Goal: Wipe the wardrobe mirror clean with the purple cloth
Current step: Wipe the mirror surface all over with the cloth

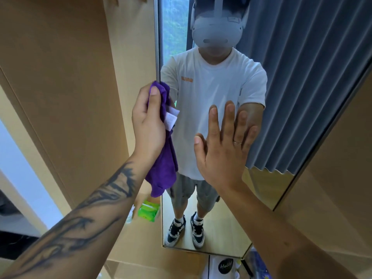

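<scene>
The tall wardrobe mirror (pixel 291 67) fills the middle and right of the view and reflects a person in a white shirt. My left hand (pixel 148 121) grips the bunched purple cloth (pixel 164 168) near the mirror's left edge; the cloth hangs down below my fist with a white label showing. My right hand (pixel 223 143) lies flat against the glass with straight spread fingers, a ring on one finger.
A light wooden wardrobe panel (pixel 76 87) stands to the left of the mirror. A green packet (pixel 148 212) lies low beside the mirror's left edge. Below the mirror sits a white item with a black round label (pixel 225 265). Grey curtains show in the reflection.
</scene>
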